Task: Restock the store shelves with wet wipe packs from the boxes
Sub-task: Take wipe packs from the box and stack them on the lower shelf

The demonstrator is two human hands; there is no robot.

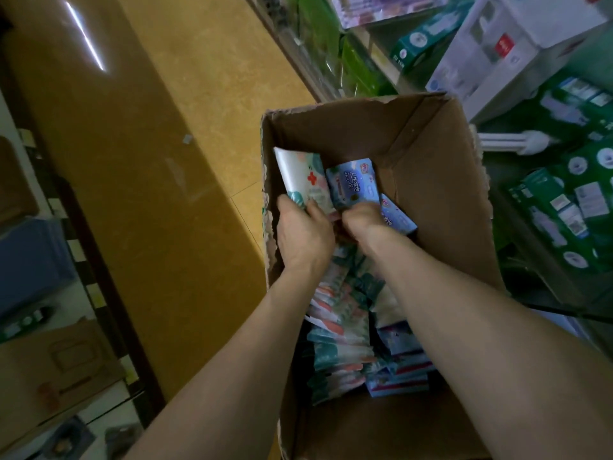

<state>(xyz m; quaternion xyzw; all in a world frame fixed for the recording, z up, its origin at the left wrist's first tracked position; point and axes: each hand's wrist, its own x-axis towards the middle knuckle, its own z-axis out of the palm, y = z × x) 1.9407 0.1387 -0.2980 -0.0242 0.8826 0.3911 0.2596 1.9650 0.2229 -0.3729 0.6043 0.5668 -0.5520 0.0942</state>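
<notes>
An open cardboard box (pixel 431 167) stands on the floor, half filled with wet wipe packs. Both my arms reach down into it. My left hand (pixel 302 234) grips a white and teal pack with a red cross (pixel 303 175) near the box's left wall. Just to its right, my right hand (pixel 360 220) curls around a light blue pack (pixel 353 182). Another blue pack (pixel 398 217) lies beside that hand. Below my forearms, several teal and white packs (pixel 338 330) and blue packs (pixel 398 366) are stacked on edge.
Store shelves (pixel 381 58) on the right hold green boxes (pixel 564 200), a white carton (pixel 507 51) and green bagged goods. Yellow tiled floor (pixel 212 81) lies left of the box. A dark counter edge and a cardboard piece (pixel 49 370) are at far left.
</notes>
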